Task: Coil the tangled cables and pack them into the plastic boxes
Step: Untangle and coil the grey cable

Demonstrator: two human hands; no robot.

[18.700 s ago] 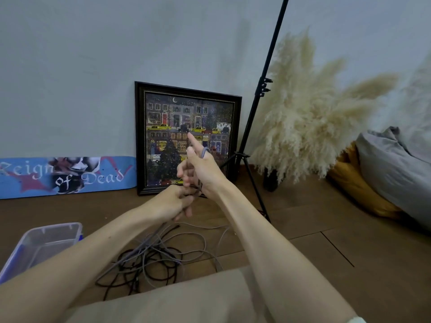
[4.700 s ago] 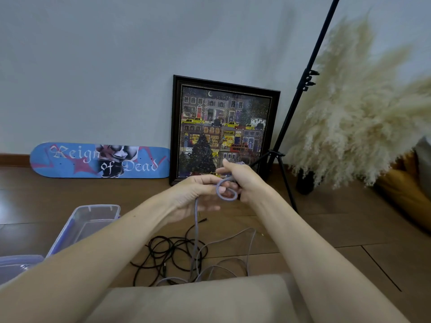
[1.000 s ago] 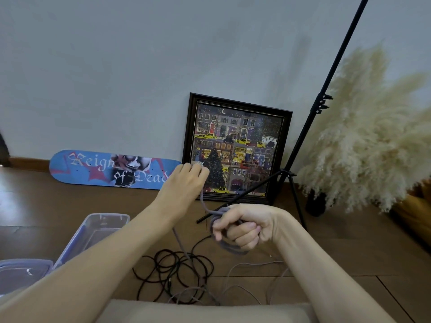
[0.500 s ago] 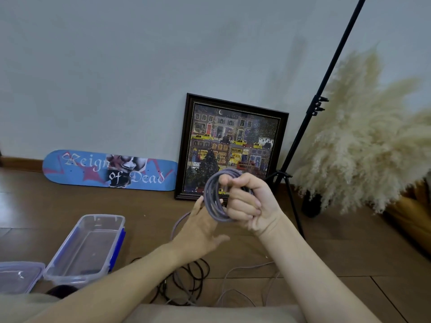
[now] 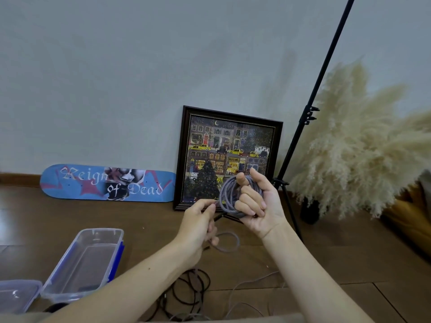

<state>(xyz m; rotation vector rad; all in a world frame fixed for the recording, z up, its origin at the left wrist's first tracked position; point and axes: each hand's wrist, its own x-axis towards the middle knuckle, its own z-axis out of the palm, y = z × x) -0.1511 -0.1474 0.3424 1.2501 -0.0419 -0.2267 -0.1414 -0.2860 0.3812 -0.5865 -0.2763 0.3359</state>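
Above the floor (image 5: 349, 264), in the head view, a grey cable is wound into a coil (image 5: 226, 194) held in front of the person. The right hand (image 5: 258, 206) grips it, fingers curled through the turns and thumb over the top. The left hand (image 5: 198, 221), just beside the coil, pinches the free tail (image 5: 227, 243), which loops below it in the air. The cable looks braided, light and soft, and probably springy. The turns would likely loosen if the grip eased, so the coil is best held across all turns at once, with the tail taken near its end for a last wrap. A clear box (image 5: 100, 230) stands open on the floor to the left with a second box (image 5: 21, 285) beside it, both well apart from the coil. Black cables (image 5: 186, 292) lie tangled on the floor below the arms, not yet coiled.
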